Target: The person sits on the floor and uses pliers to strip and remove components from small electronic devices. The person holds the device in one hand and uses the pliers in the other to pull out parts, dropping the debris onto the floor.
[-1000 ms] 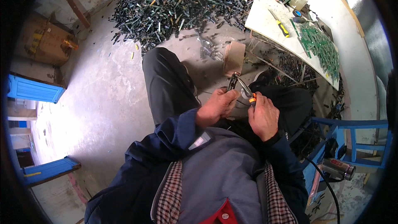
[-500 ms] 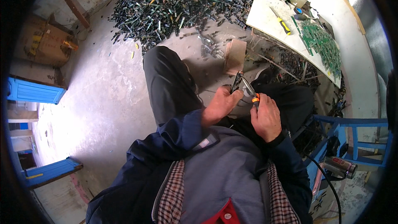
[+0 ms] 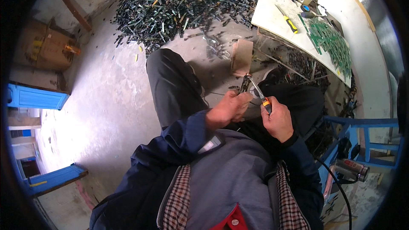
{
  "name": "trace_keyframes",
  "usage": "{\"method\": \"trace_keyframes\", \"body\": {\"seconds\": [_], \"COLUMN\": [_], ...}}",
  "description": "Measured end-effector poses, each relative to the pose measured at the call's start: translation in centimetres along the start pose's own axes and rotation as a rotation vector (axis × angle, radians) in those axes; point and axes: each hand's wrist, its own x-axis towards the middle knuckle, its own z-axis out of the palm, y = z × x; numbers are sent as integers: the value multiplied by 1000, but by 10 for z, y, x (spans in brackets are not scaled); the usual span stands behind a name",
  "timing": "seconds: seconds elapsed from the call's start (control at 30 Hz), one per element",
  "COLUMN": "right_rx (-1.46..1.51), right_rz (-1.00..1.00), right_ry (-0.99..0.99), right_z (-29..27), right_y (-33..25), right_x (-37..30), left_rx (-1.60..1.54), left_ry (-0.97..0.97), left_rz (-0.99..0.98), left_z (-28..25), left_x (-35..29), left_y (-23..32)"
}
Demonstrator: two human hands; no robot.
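Observation:
Between my thighs, my left hand [image 3: 232, 107] is closed around a narrow dark strip-like part [image 3: 244, 84] that points up and away, its far end coppery. My right hand [image 3: 278, 120] grips long-nose pliers [image 3: 259, 90] by their black-and-orange handles. The jaws of the pliers reach the far end of the dark part; whether they are clamped on it is too small to tell. My left fingers hide the lower half of the part.
A large heap of dark strips [image 3: 170, 10] covers the floor ahead. At right, a white board [image 3: 268, 12] holds a yellow-black screwdriver [image 3: 291, 24] and green circuit boards [image 3: 330, 42]. A brown slab [image 3: 242, 57] lies before me; a blue frame [image 3: 362, 123] stands at my right.
My right hand has moved slightly right and down, and the pliers now lean more, with their tip at the part's far end. My left hand has turned slightly, still holding the part.

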Motion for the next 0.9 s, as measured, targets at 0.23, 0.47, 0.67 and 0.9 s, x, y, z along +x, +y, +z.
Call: {"method": "trace_keyframes", "body": {"seconds": [0.23, 0.47, 0.67, 0.9], "right_rx": [837, 1573, 1265, 213], "right_rz": [262, 381, 451, 114], "right_ry": [-550, -727, -343, -238], "right_z": [-10, -5, -1, 27], "right_y": [9, 12, 20, 45], "right_x": [3, -3, 10, 12], "left_rx": [31, -159, -173, -215], "left_ry": [-43, -282, -282, -236], "left_rz": [-81, -214, -120, -127], "left_z": [27, 26, 7, 9], "left_x": [-20, -22, -18, -17], "left_y": [23, 25, 26, 25]}}
